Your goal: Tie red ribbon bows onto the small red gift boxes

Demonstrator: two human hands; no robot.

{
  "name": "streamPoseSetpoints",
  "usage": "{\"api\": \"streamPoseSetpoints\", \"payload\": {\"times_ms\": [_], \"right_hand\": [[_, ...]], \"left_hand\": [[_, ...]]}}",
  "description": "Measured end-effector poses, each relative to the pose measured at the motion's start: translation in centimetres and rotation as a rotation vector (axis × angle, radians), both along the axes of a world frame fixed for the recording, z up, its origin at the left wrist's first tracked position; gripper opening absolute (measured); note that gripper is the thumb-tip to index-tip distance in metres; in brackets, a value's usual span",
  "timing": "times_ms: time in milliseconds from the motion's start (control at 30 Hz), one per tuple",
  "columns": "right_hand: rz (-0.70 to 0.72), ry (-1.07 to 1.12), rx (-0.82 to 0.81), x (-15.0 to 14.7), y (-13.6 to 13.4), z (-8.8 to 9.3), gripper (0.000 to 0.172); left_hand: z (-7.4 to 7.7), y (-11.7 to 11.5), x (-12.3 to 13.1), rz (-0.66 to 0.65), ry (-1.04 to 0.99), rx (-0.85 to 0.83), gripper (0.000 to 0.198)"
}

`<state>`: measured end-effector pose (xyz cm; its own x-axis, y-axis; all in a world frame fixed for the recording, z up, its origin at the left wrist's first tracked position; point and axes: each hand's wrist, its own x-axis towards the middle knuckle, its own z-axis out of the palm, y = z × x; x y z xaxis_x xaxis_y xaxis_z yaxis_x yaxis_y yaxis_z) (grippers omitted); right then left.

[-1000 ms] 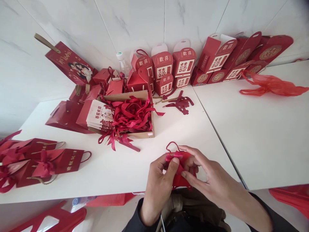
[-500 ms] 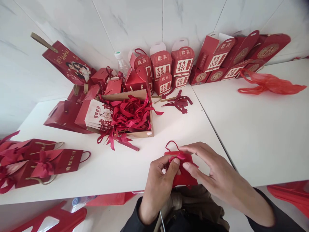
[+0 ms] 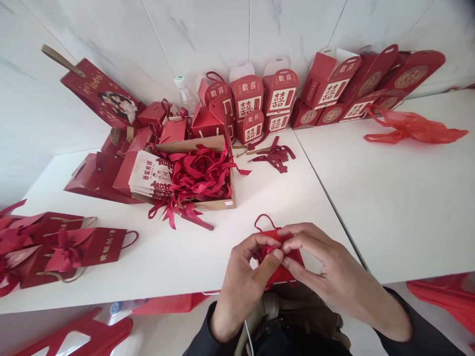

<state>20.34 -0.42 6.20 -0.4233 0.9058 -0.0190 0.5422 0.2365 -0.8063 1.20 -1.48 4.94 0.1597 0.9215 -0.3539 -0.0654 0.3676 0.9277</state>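
Note:
A small red gift box (image 3: 295,257) with a cord handle (image 3: 264,217) lies at the table's front edge, partly covered by my hands. My left hand (image 3: 252,267) pinches a crimson ribbon (image 3: 272,249) between thumb and index finger on top of the box. From the other side my right hand (image 3: 322,257) comes in, its thumb and fingertips drawn together at the same ribbon. The fingers hide most of the ribbon's knot or loops.
Left of my hands, a cardboard box (image 3: 234,190) holds loose ribbons and printed cards. Finished-looking boxes with bows (image 3: 91,249) stand at the far left. Red gift boxes (image 3: 280,99) line the wall, and a red plastic bag (image 3: 419,127) lies on the right.
My right hand has moved left and its fingertips have closed in on the ribbon. My left hand keeps its pinch, its thumb shifted slightly right.

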Motion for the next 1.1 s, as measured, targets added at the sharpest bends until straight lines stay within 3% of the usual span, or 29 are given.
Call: {"api": "streamPoseSetpoints", "payload": {"times_ms": [200,333,533,767,933,1100], "right_hand": [[0.034,-0.032,-0.078,-0.1,0.3,0.0,0.022],[-0.002,-0.051,-0.067,-0.1,0.6,-0.2,0.013],[-0.036,-0.027,-0.161,0.0,0.6,0.4,0.009],[-0.063,0.092,-0.356,0.2,0.8,0.5,0.037],[0.022,0.034,-0.286,0.2,1.1,0.5,0.025],[-0.019,-0.034,-0.251,0.4,1.0,0.6,0.022]], "left_hand": [[0.3,-0.3,0.3,0.033,0.065,0.050,0.009],[0.4,-0.7,0.5,0.049,0.197,0.169,0.016],[-1.4,-1.4,1.4,0.083,0.562,0.534,0.033],[-3.0,-2.1,2.0,0.175,0.712,0.907,0.033],[-3.4,-2.0,1.9,0.198,0.709,1.034,0.029],[-3.4,-2.1,1.6,0.254,0.769,1.073,0.026]]}}
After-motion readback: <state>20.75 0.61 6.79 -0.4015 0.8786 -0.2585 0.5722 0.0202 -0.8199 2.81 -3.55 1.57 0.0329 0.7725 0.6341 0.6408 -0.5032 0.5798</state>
